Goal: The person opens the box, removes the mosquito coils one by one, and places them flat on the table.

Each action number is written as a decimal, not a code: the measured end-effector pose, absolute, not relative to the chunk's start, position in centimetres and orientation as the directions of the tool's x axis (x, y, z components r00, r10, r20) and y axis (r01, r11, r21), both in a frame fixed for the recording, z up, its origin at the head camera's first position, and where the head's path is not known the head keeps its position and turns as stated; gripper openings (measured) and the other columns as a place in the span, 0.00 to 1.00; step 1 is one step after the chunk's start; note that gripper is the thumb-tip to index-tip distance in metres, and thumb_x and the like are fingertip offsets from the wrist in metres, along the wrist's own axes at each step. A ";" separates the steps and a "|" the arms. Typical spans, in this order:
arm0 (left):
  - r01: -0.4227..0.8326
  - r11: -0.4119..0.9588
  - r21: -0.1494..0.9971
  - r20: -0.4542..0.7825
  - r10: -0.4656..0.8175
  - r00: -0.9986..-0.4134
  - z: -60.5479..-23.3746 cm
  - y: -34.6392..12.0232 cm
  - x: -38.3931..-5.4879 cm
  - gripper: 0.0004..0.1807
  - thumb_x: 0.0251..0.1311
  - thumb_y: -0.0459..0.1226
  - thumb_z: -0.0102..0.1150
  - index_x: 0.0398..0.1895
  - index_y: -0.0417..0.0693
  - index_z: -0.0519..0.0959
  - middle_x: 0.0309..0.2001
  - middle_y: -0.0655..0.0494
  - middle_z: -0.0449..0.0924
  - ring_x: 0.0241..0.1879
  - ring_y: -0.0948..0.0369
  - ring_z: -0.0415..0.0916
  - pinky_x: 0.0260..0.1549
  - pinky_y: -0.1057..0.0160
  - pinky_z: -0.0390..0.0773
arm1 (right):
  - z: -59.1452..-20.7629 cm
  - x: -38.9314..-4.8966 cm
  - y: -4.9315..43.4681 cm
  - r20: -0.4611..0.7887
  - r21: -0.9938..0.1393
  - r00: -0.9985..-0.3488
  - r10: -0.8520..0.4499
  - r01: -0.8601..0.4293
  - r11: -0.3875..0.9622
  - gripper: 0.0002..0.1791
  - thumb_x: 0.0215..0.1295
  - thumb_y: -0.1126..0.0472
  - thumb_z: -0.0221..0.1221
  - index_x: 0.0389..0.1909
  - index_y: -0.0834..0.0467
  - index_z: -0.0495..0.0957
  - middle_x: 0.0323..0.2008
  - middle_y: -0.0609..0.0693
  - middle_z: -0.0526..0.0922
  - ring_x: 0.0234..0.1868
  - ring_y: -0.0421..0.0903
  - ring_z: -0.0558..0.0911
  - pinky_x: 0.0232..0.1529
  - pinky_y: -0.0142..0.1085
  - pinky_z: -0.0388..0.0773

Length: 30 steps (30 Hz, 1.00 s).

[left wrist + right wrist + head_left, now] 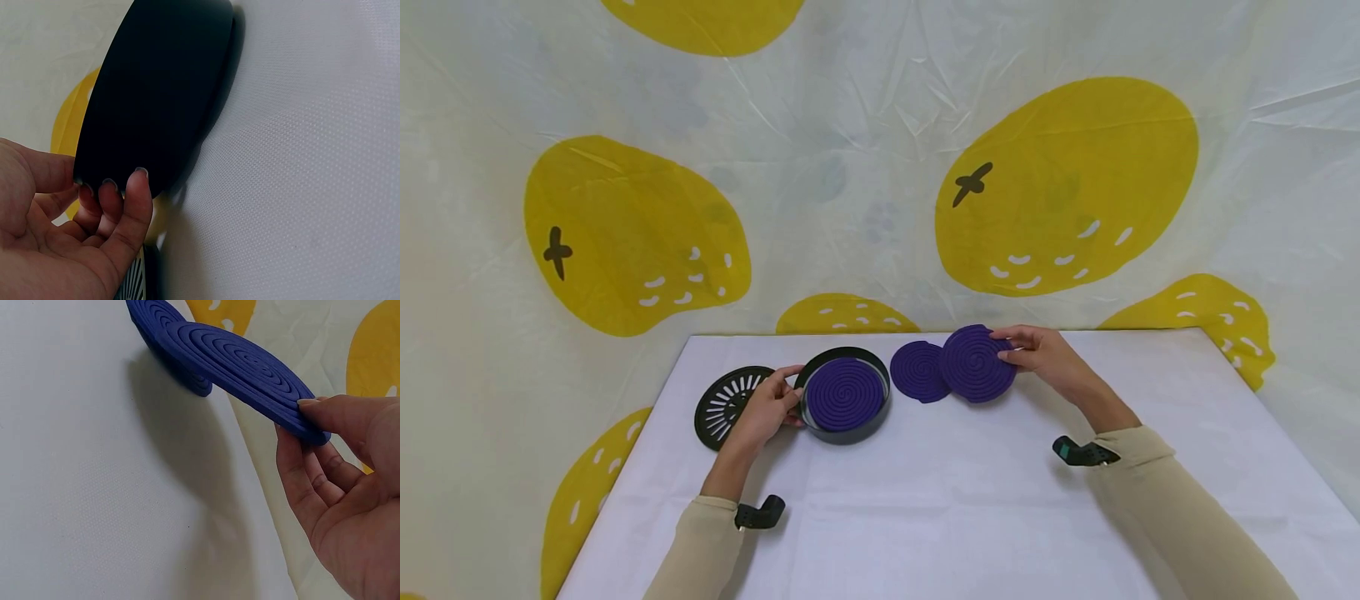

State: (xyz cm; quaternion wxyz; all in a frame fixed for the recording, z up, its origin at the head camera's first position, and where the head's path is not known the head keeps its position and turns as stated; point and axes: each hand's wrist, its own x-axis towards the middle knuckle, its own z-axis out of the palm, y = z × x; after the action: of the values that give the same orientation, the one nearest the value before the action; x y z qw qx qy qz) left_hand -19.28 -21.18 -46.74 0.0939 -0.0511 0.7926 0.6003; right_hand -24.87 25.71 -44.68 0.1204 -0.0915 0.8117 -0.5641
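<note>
My right hand pinches a purple mosquito coil by its right edge, thumb on top and fingers beneath. In the right wrist view this coil is tilted and casts a shadow on the table. Partly behind it is a second purple coil. My left hand grips the left side of a round black tin, thumb at the rim and fingertips against the outer wall. Inside the tin lies another purple coil. From the left wrist only the tin's dark outside shows.
A black round lid with radial slots lies left of the tin, partly hidden by my left hand. The white-covered table ends at the back against a pale curtain printed with yellow fruit. Black wrist cameras are strapped at both cuffs.
</note>
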 end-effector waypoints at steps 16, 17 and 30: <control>-0.194 0.271 0.943 -0.211 0.036 -0.977 -46.7 -21.2 -19.3 0.26 0.73 0.29 0.53 0.73 0.46 0.68 0.32 0.54 0.67 0.27 0.59 0.76 0.28 0.61 0.85 | -45.1 -25.4 26.9 -0.113 -0.920 -0.961 -0.254 0.005 0.391 0.23 0.71 0.62 0.62 0.65 0.59 0.75 0.50 0.64 0.82 0.42 0.42 0.80 0.44 0.40 0.86; -0.193 0.270 0.943 -0.210 0.037 -0.977 -46.7 -21.2 -19.3 0.26 0.73 0.29 0.53 0.73 0.46 0.68 0.32 0.54 0.67 0.27 0.59 0.76 0.28 0.61 0.85 | -45.1 -25.4 27.0 -0.113 -0.923 -0.961 -0.253 0.007 0.385 0.23 0.71 0.63 0.62 0.65 0.59 0.75 0.49 0.64 0.82 0.42 0.42 0.81 0.44 0.40 0.86; -0.198 0.264 0.944 -0.215 0.040 -0.976 -46.8 -21.3 -19.3 0.26 0.73 0.29 0.52 0.73 0.47 0.68 0.32 0.54 0.67 0.27 0.59 0.75 0.29 0.59 0.86 | -45.5 -25.6 27.7 -0.122 -0.933 -0.962 -0.245 0.027 0.360 0.24 0.72 0.63 0.61 0.67 0.61 0.74 0.53 0.63 0.81 0.42 0.39 0.81 0.43 0.34 0.85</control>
State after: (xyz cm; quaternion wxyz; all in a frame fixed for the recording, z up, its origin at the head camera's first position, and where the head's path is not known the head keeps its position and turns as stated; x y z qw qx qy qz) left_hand -19.28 -21.28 -46.82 0.0982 -0.0501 0.7889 0.6046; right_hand -25.61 27.66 -45.52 0.1212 -0.0670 0.8156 -0.5618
